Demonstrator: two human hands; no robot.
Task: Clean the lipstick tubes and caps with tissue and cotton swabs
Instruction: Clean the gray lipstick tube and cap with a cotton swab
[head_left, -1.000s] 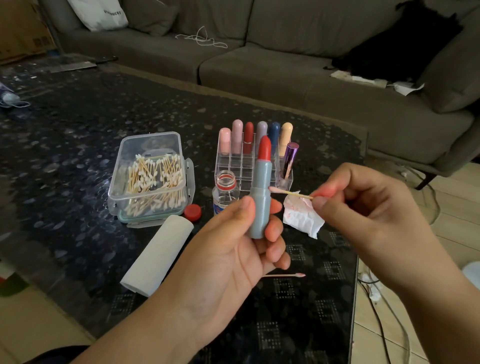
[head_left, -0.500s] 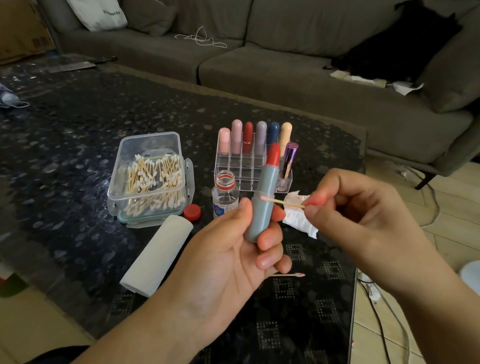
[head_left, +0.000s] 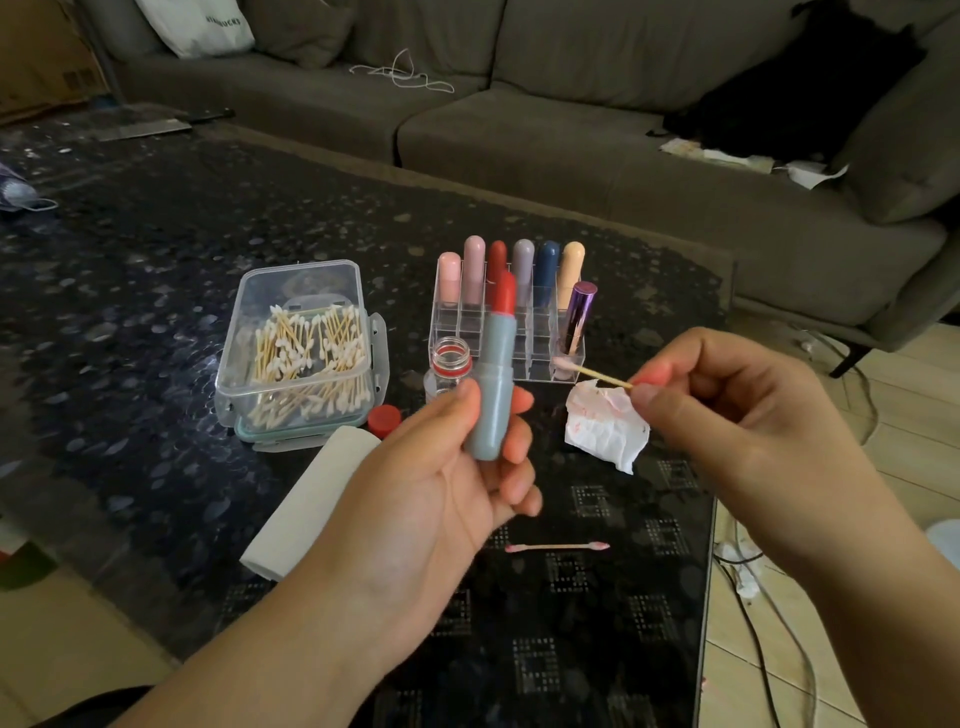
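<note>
My left hand grips a grey-blue lipstick tube upright, its red stick exposed and no cap on. My right hand pinches a cotton swab whose pink-stained tip points left, a short way right of the tube and not touching it. A crumpled, red-stained tissue lies on the table below the swab. A used swab lies near the table's front. A clear organizer behind holds several capped lipsticks and a purple tube.
A clear box of cotton swabs stands at the left, with a folded tissue roll in front of it. A small open bottle and its red cap sit beside the box. The dark glass table ends at right; a sofa lies behind.
My right hand has drawn the swab away to the right, off the tube. My left hand has turned the tube back upright from its rightward tilt.
</note>
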